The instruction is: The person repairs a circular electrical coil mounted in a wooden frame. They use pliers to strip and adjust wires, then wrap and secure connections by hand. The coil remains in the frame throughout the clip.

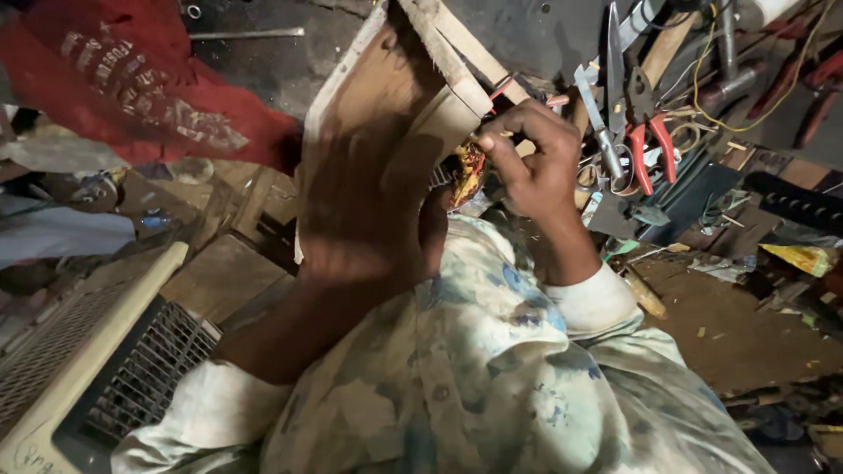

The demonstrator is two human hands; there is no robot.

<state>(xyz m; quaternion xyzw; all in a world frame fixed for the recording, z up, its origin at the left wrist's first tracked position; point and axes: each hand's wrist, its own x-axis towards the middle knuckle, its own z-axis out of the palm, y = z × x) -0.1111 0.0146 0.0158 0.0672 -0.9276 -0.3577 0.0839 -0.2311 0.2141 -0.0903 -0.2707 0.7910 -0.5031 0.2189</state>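
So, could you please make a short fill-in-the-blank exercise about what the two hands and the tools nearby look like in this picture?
1. The pliers lying among the tools to the right of the hands have handles of the colour ____.
2. The right hand pinches a small red and yellow piece with its ____.
3. The left hand lies against a ____ board.
4. The cloth at the top left is ____.

Missing words: red; fingers; wooden; red

The left hand [369, 211] holds a wooden board [386, 96]. The right hand [531, 158] pinches a small red and yellow thing [468, 171] beside it. Red pliers [645, 132] lie near the right hand. A cream grille box [97, 369] sits lower left.
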